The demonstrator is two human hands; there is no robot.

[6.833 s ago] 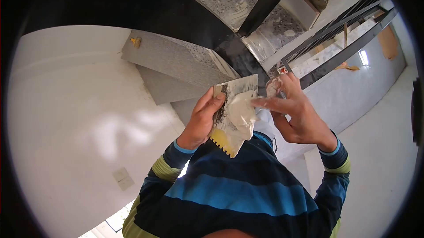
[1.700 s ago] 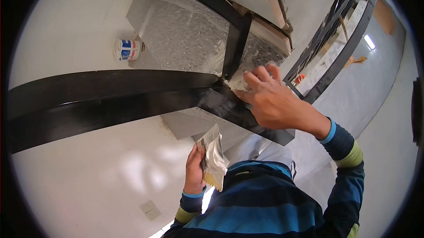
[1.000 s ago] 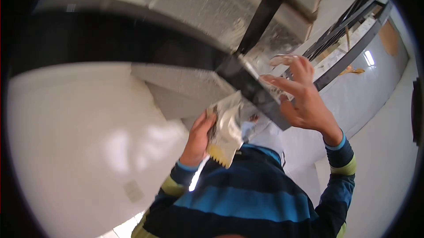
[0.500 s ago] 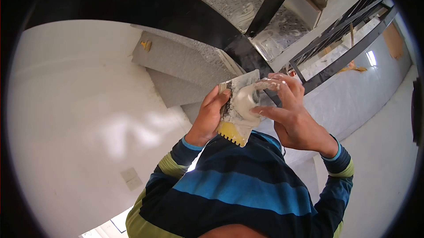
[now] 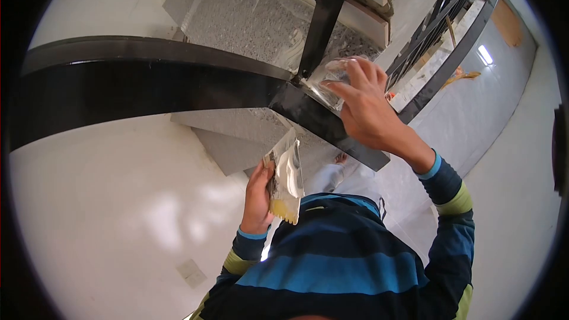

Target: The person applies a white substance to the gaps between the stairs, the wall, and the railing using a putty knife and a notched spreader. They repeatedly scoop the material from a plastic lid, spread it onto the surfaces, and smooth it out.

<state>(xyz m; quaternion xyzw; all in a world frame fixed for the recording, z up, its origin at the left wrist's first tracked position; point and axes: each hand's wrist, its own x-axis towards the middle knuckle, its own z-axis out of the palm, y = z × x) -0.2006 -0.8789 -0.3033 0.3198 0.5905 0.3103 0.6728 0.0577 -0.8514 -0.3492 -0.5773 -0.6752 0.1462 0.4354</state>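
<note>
My left hand (image 5: 258,196) grips a notched trowel (image 5: 289,169) by its edge. White paste lies on the trowel's plate, and its toothed lower end is yellow. Up and to the right, my right hand (image 5: 368,103) is closed, fingers bent, over the corner where the black metal beam (image 5: 207,86) meets an upright post. Something pale and blurred shows at its fingertips; I cannot make out what it is. Beneath those fingers is the end of a speckled grey stair slab (image 5: 243,20), with white smears on it.
A black railing (image 5: 427,97) runs up at the right. Lower grey steps (image 5: 228,142) show under the beam. An orange-yellow item (image 5: 463,77) lies on the grey floor at the right. A pale wall (image 5: 118,201) with a switch plate (image 5: 191,273) fills the left side.
My right hand has left the trowel and moved up to the beam's corner. My left hand has lowered and tilted the trowel. The view has shifted, showing more of the slab.
</note>
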